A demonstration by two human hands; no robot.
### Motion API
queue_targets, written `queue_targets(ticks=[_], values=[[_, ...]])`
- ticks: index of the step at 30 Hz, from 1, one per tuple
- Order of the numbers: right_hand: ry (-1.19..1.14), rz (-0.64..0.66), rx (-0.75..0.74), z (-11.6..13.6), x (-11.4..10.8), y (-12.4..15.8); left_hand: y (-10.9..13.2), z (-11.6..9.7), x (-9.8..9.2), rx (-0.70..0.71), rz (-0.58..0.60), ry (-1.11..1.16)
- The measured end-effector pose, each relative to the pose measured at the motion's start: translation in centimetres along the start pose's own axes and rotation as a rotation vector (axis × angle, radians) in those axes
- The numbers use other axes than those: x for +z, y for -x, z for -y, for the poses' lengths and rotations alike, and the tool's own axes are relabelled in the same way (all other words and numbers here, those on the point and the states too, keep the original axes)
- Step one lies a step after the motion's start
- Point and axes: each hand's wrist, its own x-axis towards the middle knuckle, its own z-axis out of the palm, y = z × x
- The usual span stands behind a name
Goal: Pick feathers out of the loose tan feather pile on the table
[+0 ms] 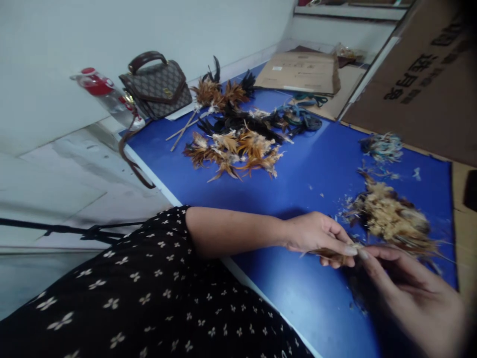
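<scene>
a person's right hand (417, 288) pinches, thumb to finger, the pale end of a brown feather tuft (333, 255) clamped in the left hand's (315, 231) fingers above a blue table (298, 293); beyond lie a tan feather pile (383, 209), brown feather bunches (257, 144), a handbag (158, 94).

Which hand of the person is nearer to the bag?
The left. The bag stands at the picture's upper left; the left hand is below and to the right of it, and the right hand is lower and farther right.

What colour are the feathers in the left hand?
The feathers look brown in the head view.
</scene>
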Motion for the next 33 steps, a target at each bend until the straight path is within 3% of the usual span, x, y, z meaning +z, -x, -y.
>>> queue_targets(ticks=[5, 14, 22, 28, 33], values=[[-0.020, 0.014, -0.125, 0.8, 0.0, -0.3, 0.6, -0.5, 0.5, -0.013, -0.082, -0.032], [-0.016, -0.046, -0.349, 0.8, 1.1, -0.2, 0.4, -0.2, 0.1, 0.005, -0.086, 0.043], [-0.035, -0.039, -0.295, 1.6, 0.8, -0.3, 0.6, -0.1, -0.1, 0.030, -0.059, 0.008], [-0.033, 0.066, -0.201, 1.7, 0.1, -0.4, 0.7, -0.5, 0.1, -0.034, 0.016, -0.059], [0.020, 0.054, -0.243, 1.9, 0.5, -0.4, 0.7, -0.6, 0.4, -0.079, -0.027, -0.141]])
